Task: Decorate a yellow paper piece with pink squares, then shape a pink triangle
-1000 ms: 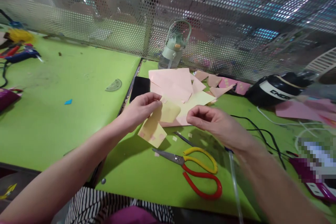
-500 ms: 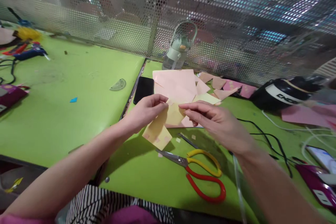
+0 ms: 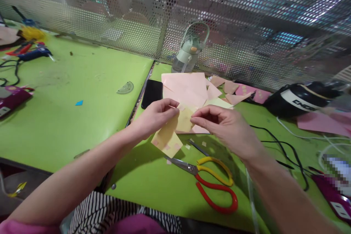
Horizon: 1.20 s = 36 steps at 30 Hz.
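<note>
My left hand [image 3: 157,115] is closed in a pinch on a piece of yellow paper [image 3: 166,142], which hangs below it with small pink squares on its lower part. My right hand [image 3: 219,122] has thumb and forefinger pressed together at the right edge of a yellow sheet [image 3: 184,120] between the hands. How the two yellow parts join is hidden by my left fingers. Close below lie scissors [image 3: 192,168] with one yellow and one red handle, blades apart. Tiny paper squares [image 3: 188,146] are scattered by the blades. Behind my hands are pale pink sheets [image 3: 185,86].
A black phone [image 3: 152,93] lies left of the sheets, and a green-lidded water bottle [image 3: 189,53] stands behind. Paper scraps [image 3: 233,93], a black bottle [image 3: 296,97] and black cables [image 3: 285,142] are at right. A protractor [image 3: 125,87] and glue gun [image 3: 35,54] lie at left.
My right thumb and forefinger have closed together at the yellow sheet's edge; the forefinger was stretched out before. My left hand keeps its pinch. The whole view has shifted slightly.
</note>
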Each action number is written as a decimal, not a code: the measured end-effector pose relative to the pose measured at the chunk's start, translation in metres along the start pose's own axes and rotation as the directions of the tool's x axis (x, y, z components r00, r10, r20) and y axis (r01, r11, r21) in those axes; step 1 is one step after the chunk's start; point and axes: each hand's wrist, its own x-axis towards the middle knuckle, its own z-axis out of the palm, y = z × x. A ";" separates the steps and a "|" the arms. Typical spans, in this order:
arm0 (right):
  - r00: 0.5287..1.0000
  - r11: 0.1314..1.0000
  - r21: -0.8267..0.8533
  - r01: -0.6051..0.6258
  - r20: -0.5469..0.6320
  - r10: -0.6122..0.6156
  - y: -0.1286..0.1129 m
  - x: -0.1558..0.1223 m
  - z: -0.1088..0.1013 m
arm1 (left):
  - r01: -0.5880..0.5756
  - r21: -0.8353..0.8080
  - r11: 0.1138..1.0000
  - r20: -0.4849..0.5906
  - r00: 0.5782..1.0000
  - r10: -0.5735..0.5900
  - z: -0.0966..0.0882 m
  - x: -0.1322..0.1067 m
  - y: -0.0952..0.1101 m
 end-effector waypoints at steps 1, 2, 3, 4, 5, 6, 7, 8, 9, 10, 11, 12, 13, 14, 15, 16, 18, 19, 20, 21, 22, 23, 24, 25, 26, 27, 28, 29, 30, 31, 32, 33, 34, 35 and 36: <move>1.000 1.000 -0.004 0.008 0.004 -0.008 -0.001 0.000 0.000 | 0.001 -0.003 1.000 -0.001 1.000 -0.001 0.000 0.000 0.000; 1.000 1.000 -0.013 0.018 0.011 -0.017 -0.002 0.000 0.000 | 0.002 -0.007 1.000 -0.001 1.000 -0.002 0.000 0.000 0.000; 0.999 0.999 -0.023 0.026 0.021 -0.025 -0.002 0.000 0.000 | 0.004 -0.013 1.000 0.001 1.000 -0.004 0.000 0.000 0.000; 0.999 0.999 -0.029 0.031 0.027 -0.030 -0.002 0.000 0.000 | 0.005 -0.018 1.000 0.002 1.000 -0.005 0.000 0.000 0.000; 0.999 0.999 -0.032 0.033 0.026 -0.033 -0.002 0.000 -0.001 | 0.006 -0.021 1.000 0.003 1.000 -0.006 0.000 0.000 0.000; 0.999 0.999 -0.033 0.034 0.018 -0.034 -0.001 0.000 -0.001 | 0.008 -0.022 1.000 0.004 1.000 -0.008 0.000 0.000 0.000; 0.999 0.999 -0.035 0.034 0.006 -0.034 -0.001 0.000 -0.001 | 0.009 -0.020 1.000 0.004 1.000 -0.009 0.000 0.000 0.001; 0.999 0.999 -0.041 0.033 -0.005 -0.034 0.000 0.000 -0.002 | 0.011 -0.015 1.000 0.004 1.000 -0.011 0.000 0.000 0.001; 0.999 0.998 -0.052 0.030 -0.009 -0.031 0.001 0.000 -0.002 | 0.014 -0.011 1.000 0.003 1.000 -0.014 0.001 -0.001 0.001; 1.000 0.997 -0.071 0.028 -0.004 -0.028 0.001 0.000 -0.003 | 0.018 -0.009 1.000 0.000 1.000 -0.018 0.001 -0.001 0.002; 1.000 0.995 -0.092 0.029 0.006 -0.028 0.002 0.000 -0.003 | 0.024 -0.010 1.000 -0.001 1.000 -0.024 0.001 -0.001 0.002; 0.999 0.993 -0.113 0.037 0.020 -0.035 0.002 -0.001 -0.003 | 0.028 -0.015 1.000 0.000 1.000 -0.028 0.001 0.000 0.003; 0.998 0.990 -0.133 0.055 0.032 -0.051 0.002 -0.001 -0.004 | 0.030 -0.020 0.999 0.001 1.000 -0.030 0.001 0.000 0.003; 0.996 0.985 -0.153 0.084 0.042 -0.078 0.002 -0.001 -0.004 | 0.031 -0.024 0.999 0.001 1.000 -0.031 0.001 0.000 0.003; 0.993 0.978 -0.170 0.118 0.046 -0.111 0.002 -0.001 -0.004 | 0.030 -0.026 0.999 -0.003 1.000 -0.030 0.001 0.000 0.003; 0.989 0.972 -0.183 0.148 0.044 -0.142 0.002 -0.001 -0.003 | 0.029 -0.025 0.999 -0.007 1.000 -0.029 0.001 0.000 0.003; 0.986 0.969 -0.185 0.166 0.033 -0.162 0.002 0.000 -0.002 | 0.023 -0.020 1.000 -0.012 1.000 -0.024 0.001 0.000 0.003; 0.988 0.974 -0.170 0.153 0.027 -0.150 0.002 0.000 -0.001 | 0.020 -0.017 1.000 -0.009 1.000 -0.020 0.001 0.000 0.003; 0.991 0.980 -0.148 0.133 0.020 -0.132 0.002 0.000 0.000 | 0.016 -0.014 1.000 -0.004 1.000 -0.016 0.001 0.000 0.002; 0.993 0.985 -0.129 0.115 0.011 -0.114 0.003 0.001 0.001 | 0.012 -0.012 1.000 0.003 1.000 -0.012 0.001 0.000 0.002; 0.995 0.988 -0.119 0.102 0.002 -0.103 0.003 0.001 0.001 | 0.008 -0.010 1.000 0.009 1.000 -0.008 0.001 0.000 0.001; 0.995 0.988 -0.121 0.097 -0.005 -0.098 0.003 0.001 0.002 | 0.005 -0.009 1.000 0.012 1.000 -0.005 0.001 0.000 0.001; 0.995 0.987 -0.128 0.097 -0.007 -0.099 0.004 0.001 0.002 | 0.003 -0.008 1.000 0.015 1.000 -0.003 0.001 0.000 0.001; 0.995 0.985 -0.139 0.098 -0.004 -0.100 0.004 0.001 0.002 | 0.001 -0.006 1.000 0.018 1.000 -0.001 0.000 0.000 0.001; 0.995 0.984 -0.149 0.099 0.003 -0.100 0.004 0.001 0.002 | 0.001 -0.005 1.000 0.021 1.000 -0.001 0.000 0.000 0.001; 0.995 0.983 -0.155 0.098 0.011 -0.098 0.004 0.000 0.002 | 0.001 -0.002 1.000 0.024 1.000 -0.001 0.000 0.000 0.001; 0.995 0.983 -0.155 0.099 0.014 -0.098 0.004 0.000 0.003 | -0.001 0.002 1.000 0.024 1.000 0.001 0.000 0.000 0.001; 0.995 0.983 -0.155 0.098 0.011 -0.097 0.003 0.000 0.003 | -0.003 0.006 1.000 0.025 1.000 0.003 0.000 0.000 0.001; 0.995 0.983 -0.157 0.097 0.002 -0.098 0.003 -0.001 0.004 | -0.004 0.009 1.000 0.026 1.000 0.004 0.000 0.000 0.001; 0.995 0.981 -0.166 0.097 -0.008 -0.099 0.002 -0.001 0.005 | -0.005 0.012 1.000 0.027 1.000 0.004 0.000 0.000 0.001; 0.995 0.979 -0.181 0.097 -0.020 -0.102 0.001 -0.001 0.006 | -0.005 0.014 1.000 0.028 1.000 0.005 0.000 0.000 0.001; 0.994 0.974 -0.203 0.098 -0.031 -0.106 0.000 -0.001 0.007 | -0.006 0.017 1.000 0.030 1.000 0.005 0.000 -0.001 0.000; 0.993 0.968 -0.230 0.098 -0.041 -0.110 -0.001 -0.001 0.007 | -0.006 0.018 1.000 0.031 0.999 0.005 0.000 -0.001 0.000; 0.992 0.962 -0.256 0.098 -0.047 -0.113 -0.002 -0.001 0.008 | -0.007 0.018 1.000 0.032 0.999 0.006 0.000 -0.001 0.000; 0.992 0.956 -0.278 0.098 -0.050 -0.116 -0.004 -0.001 0.009 | -0.010 0.017 1.000 0.033 0.999 0.010 0.000 -0.001 0.000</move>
